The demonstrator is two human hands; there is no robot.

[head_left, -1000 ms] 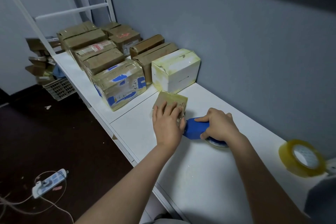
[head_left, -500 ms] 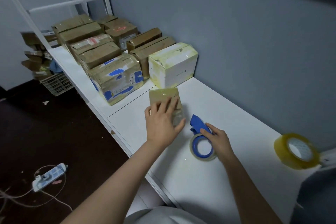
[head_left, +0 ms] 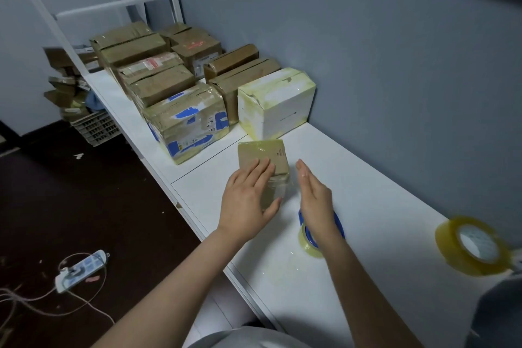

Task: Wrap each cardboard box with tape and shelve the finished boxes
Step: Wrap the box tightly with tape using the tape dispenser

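Left hand (head_left: 248, 202): flat on box (head_left: 262, 153), grip released.
Right hand (head_left: 315, 196): right of box, grip released, over tape (head_left: 310, 243).
Surface (head_left: 372, 178): under box.

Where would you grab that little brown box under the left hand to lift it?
Take the small box by its left and right faces, coming down from above. It sits flat on the table, those sides are free, while the white box stands close behind it. The left hand lies flat on top, the right hand open beside it. Its surface looks glossy, so squeeze firmly.
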